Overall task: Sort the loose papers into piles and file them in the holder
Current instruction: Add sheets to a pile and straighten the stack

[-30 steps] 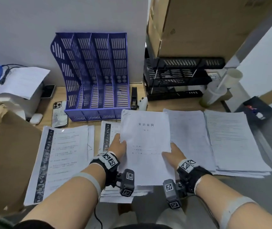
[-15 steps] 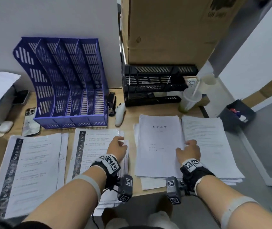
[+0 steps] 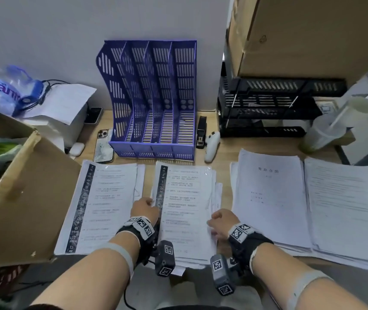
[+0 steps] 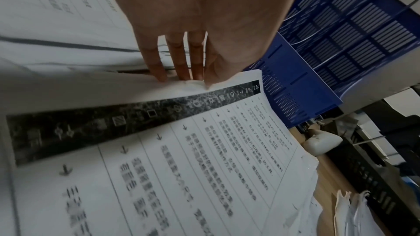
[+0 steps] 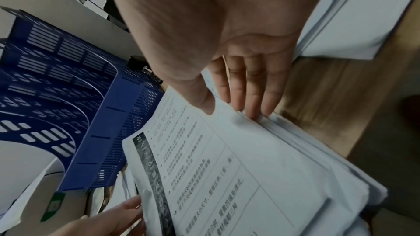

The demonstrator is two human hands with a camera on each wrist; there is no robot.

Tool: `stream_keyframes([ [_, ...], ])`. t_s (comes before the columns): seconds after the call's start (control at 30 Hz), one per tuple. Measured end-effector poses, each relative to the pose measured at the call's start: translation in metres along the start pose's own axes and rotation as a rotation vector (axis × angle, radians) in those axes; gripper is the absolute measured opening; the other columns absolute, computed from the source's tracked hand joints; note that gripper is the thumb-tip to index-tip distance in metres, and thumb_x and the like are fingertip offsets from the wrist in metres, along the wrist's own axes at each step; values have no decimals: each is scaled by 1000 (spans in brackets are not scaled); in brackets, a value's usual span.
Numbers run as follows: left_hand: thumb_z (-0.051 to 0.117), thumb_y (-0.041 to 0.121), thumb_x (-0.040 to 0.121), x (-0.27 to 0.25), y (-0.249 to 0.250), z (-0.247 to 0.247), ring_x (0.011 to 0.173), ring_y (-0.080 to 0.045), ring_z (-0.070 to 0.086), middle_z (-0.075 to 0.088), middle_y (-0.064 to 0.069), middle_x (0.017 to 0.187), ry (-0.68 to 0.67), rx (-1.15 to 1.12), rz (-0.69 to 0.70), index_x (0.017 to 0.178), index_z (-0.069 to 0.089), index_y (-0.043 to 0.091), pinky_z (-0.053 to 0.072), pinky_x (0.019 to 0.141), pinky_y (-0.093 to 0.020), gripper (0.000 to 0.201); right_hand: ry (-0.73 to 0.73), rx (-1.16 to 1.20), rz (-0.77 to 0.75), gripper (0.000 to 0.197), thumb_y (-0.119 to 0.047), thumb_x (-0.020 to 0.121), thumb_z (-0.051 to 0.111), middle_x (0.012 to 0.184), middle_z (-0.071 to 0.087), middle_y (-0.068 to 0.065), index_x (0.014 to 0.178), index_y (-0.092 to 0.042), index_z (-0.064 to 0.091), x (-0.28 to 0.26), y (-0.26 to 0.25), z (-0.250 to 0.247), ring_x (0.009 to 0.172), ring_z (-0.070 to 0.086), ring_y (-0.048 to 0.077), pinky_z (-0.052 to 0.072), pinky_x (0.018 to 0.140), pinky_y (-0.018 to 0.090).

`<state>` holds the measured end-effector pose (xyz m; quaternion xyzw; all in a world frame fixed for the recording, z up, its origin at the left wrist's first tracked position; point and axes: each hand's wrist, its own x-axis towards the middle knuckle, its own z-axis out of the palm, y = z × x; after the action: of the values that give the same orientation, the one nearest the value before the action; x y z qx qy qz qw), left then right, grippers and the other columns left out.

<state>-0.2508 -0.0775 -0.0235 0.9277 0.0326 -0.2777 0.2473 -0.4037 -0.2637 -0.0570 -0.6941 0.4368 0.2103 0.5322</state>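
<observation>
Four paper piles lie side by side on the desk. My two hands hold the second pile (image 3: 184,211), printed with a dark strip down its left side. The left hand (image 3: 149,203) pinches its left edge, thumb (image 4: 213,73) on top and fingers (image 4: 179,64) tucked under. At the pile's right edge, the right hand (image 3: 212,221) has its thumb (image 5: 202,100) on the top sheet and its fingers (image 5: 252,96) against the side. The left pile (image 3: 102,204), the titled third pile (image 3: 268,198) and the right pile (image 3: 344,209) lie untouched. An empty blue file holder (image 3: 151,101) stands behind, against the wall.
A stapler (image 3: 201,132) and a white controller (image 3: 212,144) lie right of the holder, a phone (image 3: 103,146) left of it. A cardboard box flap (image 3: 22,198) juts in beside the left pile. Black trays (image 3: 268,108) and a cup with straw (image 3: 328,130) stand back right.
Both hands laid the titled sheet on the third pile, let go of it, then moved left to the edges of the second pile. The head view swung right, then back left.
</observation>
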Motion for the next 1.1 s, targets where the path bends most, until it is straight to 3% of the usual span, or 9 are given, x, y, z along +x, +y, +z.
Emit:
stream_keyframes([
  [0.03, 57, 13, 90, 0, -2, -2, 108, -30, 63, 65, -11, 127, -12, -12, 17, 126, 62, 9, 49, 88, -31, 36, 45, -15, 25, 39, -19, 69, 60, 73, 39, 3, 87, 15, 51, -2, 0, 2, 67, 45, 20, 37, 62, 30],
  [0.1, 57, 14, 92, 3, -6, -4, 98, -29, 64, 66, -10, 123, -60, -13, 51, 122, 62, 10, 49, 81, -29, 31, 117, -32, 28, 21, -23, 67, 61, 62, 37, -2, 59, -20, 43, -6, -2, 6, 55, 41, 16, 35, 56, 25],
  [0.2, 63, 19, 90, 1, -8, -6, 87, -26, 62, 68, -8, 98, -152, 29, 162, 94, 66, 21, 51, 77, -28, 5, 146, -52, 28, 29, -25, 71, 66, 59, 37, -4, 65, -25, 37, -13, -4, 9, 49, 36, 15, 25, 48, 23],
  [0.3, 65, 16, 89, -2, -10, -3, 81, -25, 63, 67, -10, 83, -202, -50, 279, 69, 58, 30, 43, 63, -17, 26, 181, -64, 36, 25, -26, 75, 67, 70, 46, -2, 75, -23, 42, -15, -2, 9, 58, 44, 13, 31, 51, 24],
  [0.43, 57, 11, 96, -10, -6, -9, 89, -17, 62, 71, -2, 96, -257, -201, 384, 99, 68, 17, 42, 64, -10, 13, 392, 22, 0, 49, -28, 75, 72, 115, 55, 11, 115, -12, 47, -20, -7, 5, 89, 56, 23, 46, 79, 29],
  [0.53, 53, 17, 98, -9, -8, -22, 108, -20, 63, 69, -2, 117, -300, -279, 376, 123, 63, 14, 49, 91, -27, 27, 451, 81, -70, 65, -33, 78, 73, 125, 46, 11, 130, -12, 42, -32, -25, 2, 105, 57, 28, 48, 93, 36],
  [0.7, 48, 13, 99, 7, -26, -64, 110, -26, 60, 66, -6, 119, -136, -282, 288, 122, 60, 10, 44, 92, -29, 26, 118, -13, -225, 24, -20, 88, 60, 107, 71, 4, 109, -13, 68, -43, -63, 26, 91, 65, 20, 54, 82, 28],
  [0.93, 56, 12, 95, 30, -82, -141, 108, -33, 57, 58, -13, 131, 190, -171, -9, 135, 48, 13, 43, 83, -32, 41, -90, -26, -355, 23, -17, 86, 59, 84, 71, -1, 106, -19, 69, -46, -128, 115, 73, 63, 18, 49, 68, 28],
  [1.1, 55, 13, 85, 29, -109, -150, 131, -32, 43, 37, -8, 146, 278, -92, 16, 151, 26, 29, 37, 111, -47, 74, -239, 231, -189, 32, 3, 92, 46, 82, 61, 14, 120, -12, 45, -49, -150, 158, 69, 66, 25, 54, 57, 33],
])
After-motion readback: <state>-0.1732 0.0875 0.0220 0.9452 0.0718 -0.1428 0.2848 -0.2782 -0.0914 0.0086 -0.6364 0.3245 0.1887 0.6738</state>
